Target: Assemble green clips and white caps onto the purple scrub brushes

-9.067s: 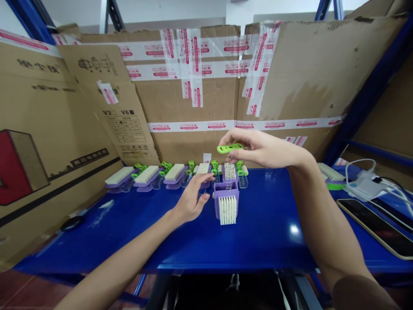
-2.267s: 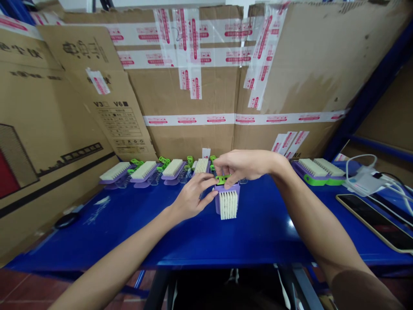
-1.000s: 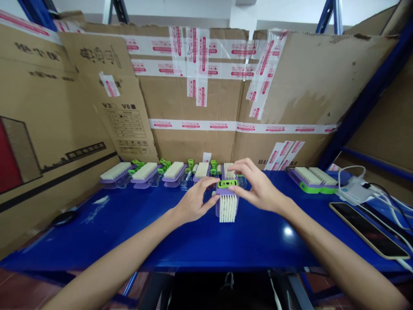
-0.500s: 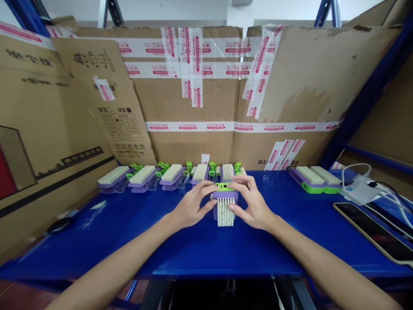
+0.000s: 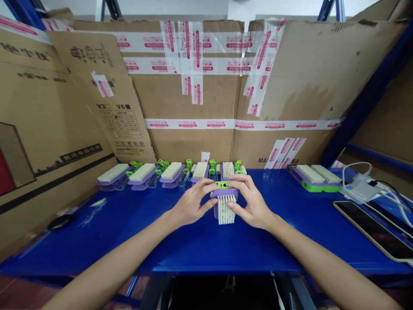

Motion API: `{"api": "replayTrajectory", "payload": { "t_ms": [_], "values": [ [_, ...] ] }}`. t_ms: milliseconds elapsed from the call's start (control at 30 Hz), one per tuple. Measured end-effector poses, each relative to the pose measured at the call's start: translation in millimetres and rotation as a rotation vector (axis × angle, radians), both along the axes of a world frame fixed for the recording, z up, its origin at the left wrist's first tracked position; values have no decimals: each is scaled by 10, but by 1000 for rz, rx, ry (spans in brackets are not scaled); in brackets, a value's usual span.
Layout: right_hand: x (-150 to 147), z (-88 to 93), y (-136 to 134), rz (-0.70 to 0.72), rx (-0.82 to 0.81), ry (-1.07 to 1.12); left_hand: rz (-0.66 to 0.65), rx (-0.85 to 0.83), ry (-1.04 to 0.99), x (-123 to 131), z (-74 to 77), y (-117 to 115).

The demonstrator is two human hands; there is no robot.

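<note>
Between my two hands, over the blue table, is a scrub brush (image 5: 226, 211) with cream bristles, a purple body and a bright green piece at its far end. My left hand (image 5: 195, 201) grips its left side, fingers on the green piece and thumb by the bristles. From the right, my right hand (image 5: 250, 202) holds it the same way, its thumb lying on the bristles. The fingers hide parts of the purple body. Just behind stands another bristled brush (image 5: 227, 171), partly covered by my right fingers.
Several similar brushes, such as one at the left (image 5: 112, 173), line the back along the cardboard wall (image 5: 193, 146). A pair of brushes with green edging (image 5: 314, 186) lies right. Nearby are a phone (image 5: 371, 228), a white charger with cables (image 5: 359, 189) and a black round object (image 5: 60, 222).
The view has tilted slightly, so the background sits a little higher. Both hands keep their hold on the brush, and its bristle end has tilted slightly.
</note>
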State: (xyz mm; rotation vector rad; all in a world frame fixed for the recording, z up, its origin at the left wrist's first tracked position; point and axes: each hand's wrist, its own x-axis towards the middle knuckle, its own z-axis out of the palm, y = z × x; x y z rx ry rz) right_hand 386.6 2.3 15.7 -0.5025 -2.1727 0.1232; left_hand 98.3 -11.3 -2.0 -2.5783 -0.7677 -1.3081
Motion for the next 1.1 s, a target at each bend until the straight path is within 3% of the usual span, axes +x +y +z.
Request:
{"api": "replayTrajectory", "payload": {
  "t_ms": [433, 733, 1100],
  "values": [
    [-21, 20, -20, 10, -27, -22, -9, 0, 3, 25, 37, -19],
    [-18, -29, -37, -16, 37, 10, -11, -1, -27, 47, 14, -18],
    [-5, 30, -59, -2, 167, -112, 13, -193, -78, 74, -84, -23]
  ]
}}
